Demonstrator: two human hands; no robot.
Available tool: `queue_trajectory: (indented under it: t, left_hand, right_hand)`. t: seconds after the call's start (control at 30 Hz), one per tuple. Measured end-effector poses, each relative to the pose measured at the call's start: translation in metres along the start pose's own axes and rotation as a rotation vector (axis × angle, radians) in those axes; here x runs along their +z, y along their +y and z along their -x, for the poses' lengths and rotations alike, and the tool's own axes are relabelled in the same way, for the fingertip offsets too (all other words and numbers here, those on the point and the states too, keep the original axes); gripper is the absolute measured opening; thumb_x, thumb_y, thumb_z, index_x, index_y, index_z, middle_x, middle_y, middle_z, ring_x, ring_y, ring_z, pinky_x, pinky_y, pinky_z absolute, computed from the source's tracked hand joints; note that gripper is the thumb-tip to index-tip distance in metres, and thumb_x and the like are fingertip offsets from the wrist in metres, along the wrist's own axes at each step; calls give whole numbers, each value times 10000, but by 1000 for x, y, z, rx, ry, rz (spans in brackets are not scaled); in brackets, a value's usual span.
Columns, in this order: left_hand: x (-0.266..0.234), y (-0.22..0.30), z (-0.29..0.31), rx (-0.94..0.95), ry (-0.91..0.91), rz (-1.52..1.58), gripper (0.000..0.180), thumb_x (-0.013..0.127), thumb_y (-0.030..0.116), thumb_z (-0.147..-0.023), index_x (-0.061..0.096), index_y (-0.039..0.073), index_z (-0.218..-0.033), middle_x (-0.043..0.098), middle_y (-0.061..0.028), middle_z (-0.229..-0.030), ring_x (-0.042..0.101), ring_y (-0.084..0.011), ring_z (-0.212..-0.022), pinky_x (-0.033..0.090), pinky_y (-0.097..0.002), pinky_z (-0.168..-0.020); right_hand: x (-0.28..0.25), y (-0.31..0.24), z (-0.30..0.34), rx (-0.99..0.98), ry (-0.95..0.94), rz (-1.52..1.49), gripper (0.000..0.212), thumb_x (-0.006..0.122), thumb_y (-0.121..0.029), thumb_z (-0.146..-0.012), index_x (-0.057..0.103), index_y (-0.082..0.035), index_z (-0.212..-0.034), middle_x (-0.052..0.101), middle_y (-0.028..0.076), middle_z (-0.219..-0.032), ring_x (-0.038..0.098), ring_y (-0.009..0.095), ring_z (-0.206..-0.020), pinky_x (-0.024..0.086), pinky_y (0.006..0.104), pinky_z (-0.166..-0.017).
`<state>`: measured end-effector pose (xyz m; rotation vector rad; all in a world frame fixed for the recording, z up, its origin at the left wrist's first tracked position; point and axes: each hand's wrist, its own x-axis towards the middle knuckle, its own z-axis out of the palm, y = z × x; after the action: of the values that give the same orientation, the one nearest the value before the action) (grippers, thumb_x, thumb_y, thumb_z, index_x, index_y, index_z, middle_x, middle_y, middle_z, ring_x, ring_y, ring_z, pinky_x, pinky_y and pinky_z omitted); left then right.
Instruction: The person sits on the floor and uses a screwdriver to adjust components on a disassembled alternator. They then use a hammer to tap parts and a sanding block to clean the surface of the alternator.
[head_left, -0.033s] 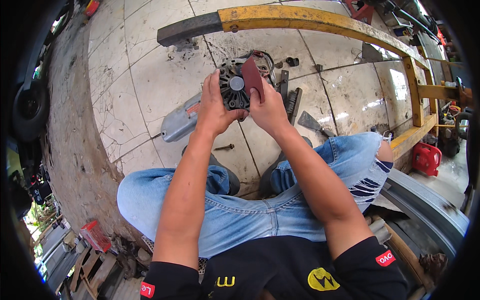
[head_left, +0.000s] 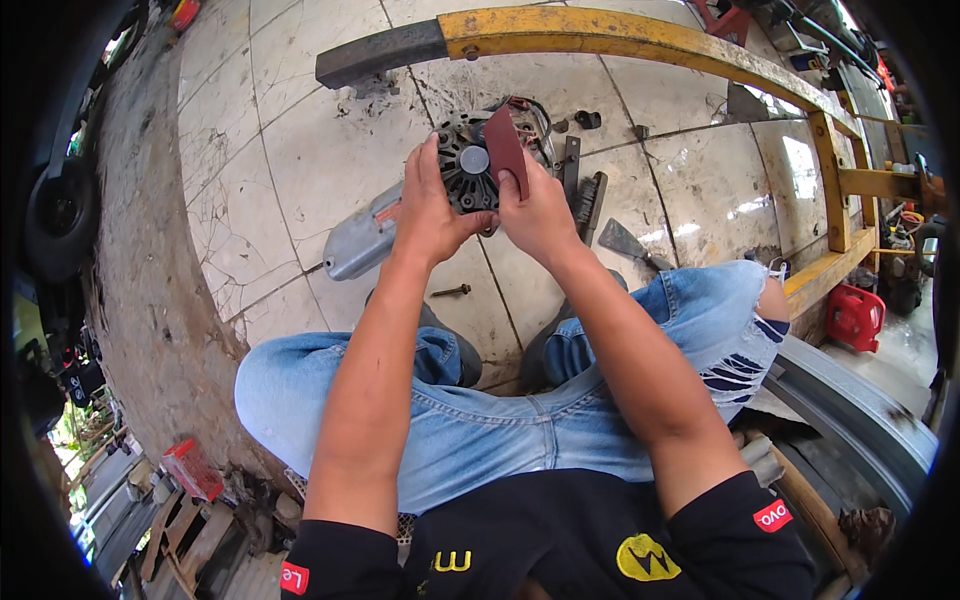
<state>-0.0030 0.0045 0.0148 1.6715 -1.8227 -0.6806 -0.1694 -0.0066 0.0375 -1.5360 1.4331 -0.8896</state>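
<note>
Before me on the tiles sits a round electric motor (head_left: 462, 190) with a slotted dark end cover and a pale round hub; wires show at its far right. My left hand (head_left: 432, 215) is closed round its left and near side, thumb along the near rim. Between the thumb and fingers of my right hand (head_left: 540, 212) is a strip of reddish-brown sandpaper (head_left: 506, 150), tilted upright over the motor's right part. This strip hides some of the cover, so whether it touches the metal I cannot tell. Left of the motor lies a grey metal casing (head_left: 358, 243).
Right of the motor lie a wire brush (head_left: 590, 205), a dark flat bar (head_left: 571, 165) and a scraper (head_left: 630, 243). A bolt (head_left: 452, 291) rests near my feet. The yellow metal frame (head_left: 640, 40) spans the far side and right. A red plastic container (head_left: 855, 318) stands at the right.
</note>
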Motion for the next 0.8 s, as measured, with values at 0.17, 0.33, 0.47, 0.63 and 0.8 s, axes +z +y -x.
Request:
queue_trajectory:
  t: [0.17, 0.33, 0.47, 0.63, 0.8]
  left_hand:
    - [-6, 8, -9, -118, -42, -48, 1332, 978, 376, -499, 179, 57, -1516, 340, -242, -1469, 390, -435, -1349, 359, -470, -1142]
    - [-7, -7, -12, -139, -87, 64, 1361, 982, 367, -505, 142, 63, -1531, 302, -249, -1494, 327, -427, -1396, 314, -465, -1174]
    - [-6, -11, -19, -211, -129, 167, 1421, 989, 367, -487, 88, 41, -1537, 270, -266, -1506, 275, -422, -1424, 262, -449, -1202]
    - [-3, -6, -16, -131, -152, 26, 1475, 996, 370, -460, 37, 19, -1524, 251, -261, -1498, 252, -426, -1428, 261, -428, -1207]
    - [0, -4, -16, -171, -162, 14, 1483, 991, 386, -473, 4, 20, -1517, 230, -250, -1503, 236, -406, -1431, 254, -419, -1216]
  right_hand:
    - [-25, -5, -11, 79, -91, -131, 370, 543, -68, -929, 566, -46, -1298, 672, 224, -975, 644, 429, -960, 500, 460, -855]
    - [-63, -17, -16, -50, -80, 180, 506, 565, -48, -896, 508, -87, -1397, 663, 232, -1115, 633, 417, -996, 496, 472, -883]
    - [-81, -16, -14, -418, -177, 655, 620, 607, -21, -798, 530, -142, -1400, 631, 152, -1244, 586, 327, -1121, 465, 465, -900]
    - [-57, -12, 5, -508, -91, 1002, 529, 598, -111, -830, 576, -159, -1356, 584, 77, -1299, 562, 254, -1119, 437, 413, -882]
    - [-31, -4, 7, -472, -123, 1094, 493, 580, -155, -859, 575, -119, -1351, 560, 56, -1234, 547, 244, -1082, 424, 400, -857]
